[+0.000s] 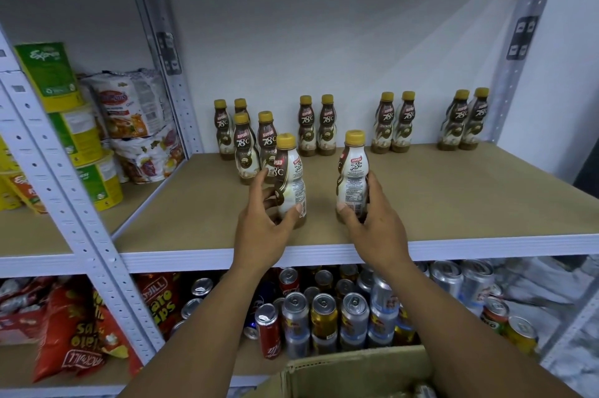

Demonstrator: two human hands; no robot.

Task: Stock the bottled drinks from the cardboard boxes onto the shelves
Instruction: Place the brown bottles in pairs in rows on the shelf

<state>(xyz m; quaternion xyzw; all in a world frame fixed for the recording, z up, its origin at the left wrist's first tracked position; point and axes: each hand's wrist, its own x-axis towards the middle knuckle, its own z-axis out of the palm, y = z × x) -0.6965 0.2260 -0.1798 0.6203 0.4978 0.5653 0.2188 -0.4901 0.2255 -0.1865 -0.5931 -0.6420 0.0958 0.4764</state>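
My left hand (264,219) grips a yellow-capped coffee bottle (290,172) standing upright on the tan shelf board (453,203). My right hand (372,216) holds a second such bottle (352,167), also upright on the board. Both stand near the front middle of the shelf. Behind them are several more of these bottles: a cluster (246,138) at the left, a pair (316,125) in the middle, a pair (393,122) further right and a pair (466,120) at the far right. An open cardboard box (350,371) sits below my arms.
White metal uprights (81,203) frame the shelf bays. Green-and-yellow noodle cups (74,135) and noodle packs (136,105) fill the left bay. The lower shelf holds many drink cans (324,313) and red snack bags (74,326).
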